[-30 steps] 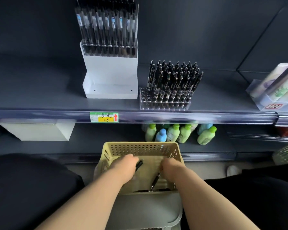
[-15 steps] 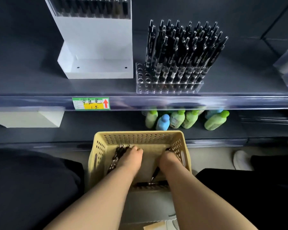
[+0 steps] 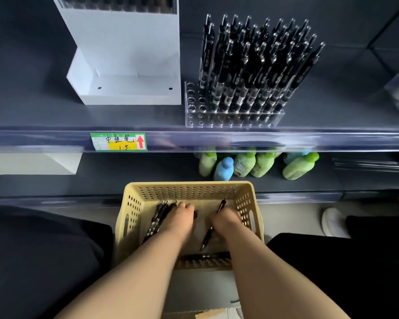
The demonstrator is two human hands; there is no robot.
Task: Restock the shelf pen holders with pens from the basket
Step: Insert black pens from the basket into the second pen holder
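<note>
**Both hands down in the basket**

Beige basket point(image 3: 189, 189) sits below the front edge of the upper shelf point(image 3: 32, 100). Right hand point(image 3: 226, 221) is closed round a single pen point(image 3: 208, 236), which slants across the basket's right half. Left hand point(image 3: 181, 217) lies over a bundle of pens point(image 3: 158, 217) by the basket's left wall. Its fingers are hidden, so I cannot tell its grip. Clear pen holder point(image 3: 233, 116) stands at the shelf's front edge, just right of the white holder point(image 3: 129, 93) — black pens fill all but its left columns.

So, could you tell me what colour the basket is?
Pale yellow; the basket shows best in head view.
</note>
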